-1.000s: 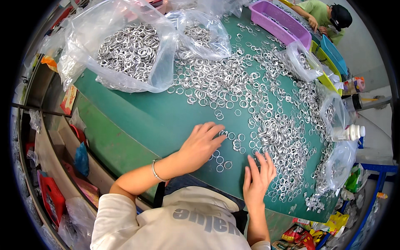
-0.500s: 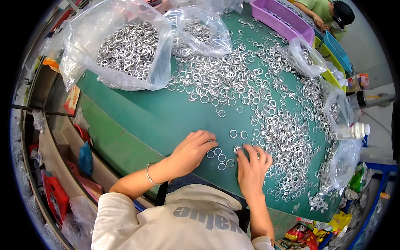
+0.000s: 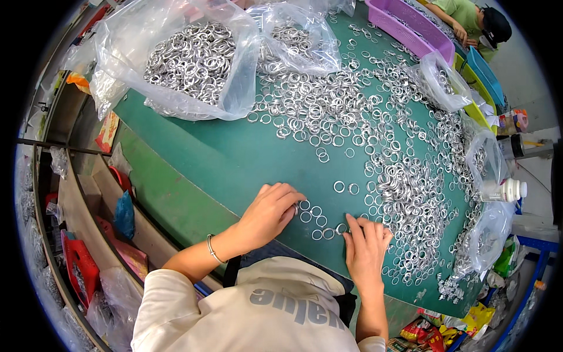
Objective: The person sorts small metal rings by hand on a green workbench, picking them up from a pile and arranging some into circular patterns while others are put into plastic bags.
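Currently your left hand (image 3: 267, 212) curls its fingers, your right hand (image 3: 366, 251) spreads its slightly; I can't tell whether either pinches anything. Loose rings (image 3: 322, 226) lie between both hands' fingertips.

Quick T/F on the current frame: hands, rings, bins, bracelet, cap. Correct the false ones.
1. All the rings are bagged. False: many lie loose on the green table.
2. The bracelet is on the right wrist. False: it is on the left wrist.
3. The purple bin is left of the blue bin in the picture. True.
4. The right hand is inside a bag. False: it is at the table, beside loose rings.
5. The co-worker wears a black cap. True.
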A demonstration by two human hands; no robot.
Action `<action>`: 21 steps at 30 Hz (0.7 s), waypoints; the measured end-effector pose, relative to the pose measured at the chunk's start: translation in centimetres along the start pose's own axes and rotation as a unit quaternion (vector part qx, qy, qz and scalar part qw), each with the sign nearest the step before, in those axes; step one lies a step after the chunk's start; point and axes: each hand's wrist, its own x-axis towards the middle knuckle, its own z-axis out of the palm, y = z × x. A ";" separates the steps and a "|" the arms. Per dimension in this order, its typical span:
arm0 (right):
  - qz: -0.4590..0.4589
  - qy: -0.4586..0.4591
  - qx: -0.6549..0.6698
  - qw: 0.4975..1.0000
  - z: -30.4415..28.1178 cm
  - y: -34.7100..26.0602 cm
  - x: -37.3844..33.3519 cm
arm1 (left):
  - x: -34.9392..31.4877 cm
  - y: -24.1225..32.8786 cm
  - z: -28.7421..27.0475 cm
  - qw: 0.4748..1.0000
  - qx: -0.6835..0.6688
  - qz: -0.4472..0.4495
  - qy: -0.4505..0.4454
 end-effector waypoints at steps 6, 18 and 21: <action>0.005 0.014 0.069 0.998 0.5 0.4 -0.5 | -1.1 1.5 -0.9 0.968 -0.206 -0.140 -0.032; 0.041 0.035 0.107 0.993 -1.0 -0.2 -1.8 | 0.0 0.5 -0.4 0.966 -0.172 -0.163 0.101; 0.039 0.035 0.057 0.997 -0.8 -0.7 -2.1 | -0.4 0.5 -1.0 0.981 -0.122 -0.151 0.016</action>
